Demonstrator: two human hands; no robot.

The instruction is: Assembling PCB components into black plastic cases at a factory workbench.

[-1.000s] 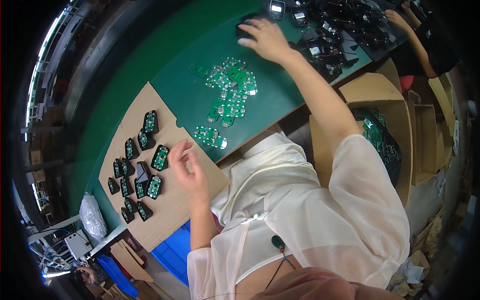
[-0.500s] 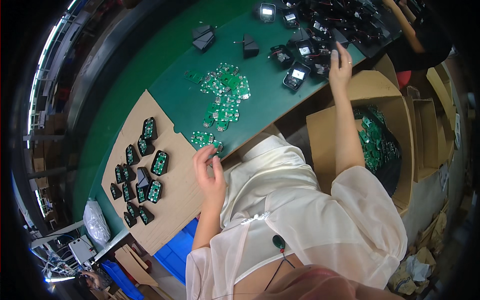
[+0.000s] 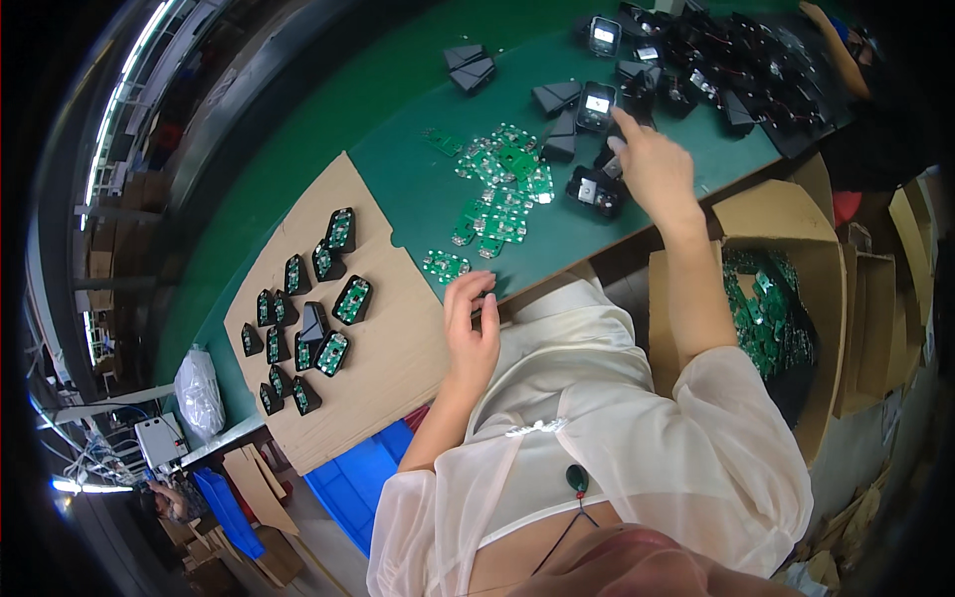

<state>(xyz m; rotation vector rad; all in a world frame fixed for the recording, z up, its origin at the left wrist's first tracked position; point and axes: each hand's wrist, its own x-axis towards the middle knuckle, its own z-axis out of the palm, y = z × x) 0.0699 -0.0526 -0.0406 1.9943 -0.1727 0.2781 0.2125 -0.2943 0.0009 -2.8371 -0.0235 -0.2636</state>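
Note:
My right hand [image 3: 657, 171] is over the black housings at the upper right. Its index finger stretches to the edge of a black housing [image 3: 597, 105] with a bright white patch, and the thumb is spread from it. Beneath the palm sits another black housing [image 3: 595, 191], partly covered. My left hand [image 3: 471, 326] rests at the table's near edge with fingers curled, and a small dark thing shows between fingertips and thumb; its kind is hidden. Beside those fingers lies a green circuit board [image 3: 445, 265]. A cluster of circuit boards [image 3: 502, 214] spreads between my hands.
Cardboard [image 3: 388, 353] on the left carries several black housings [image 3: 341, 230] with green boards inside. More housings pile up at the far right [image 3: 741, 60], near another person's arm [image 3: 839, 55]. A carton [image 3: 686, 298] of circuit boards stands at my right, a blue bin [image 3: 363, 478] below the table.
The view has shifted. My right hand has moved left and nearer, and several black housings now lie closer to the circuit boards. My left fingers now cover the board that showed at their tips.

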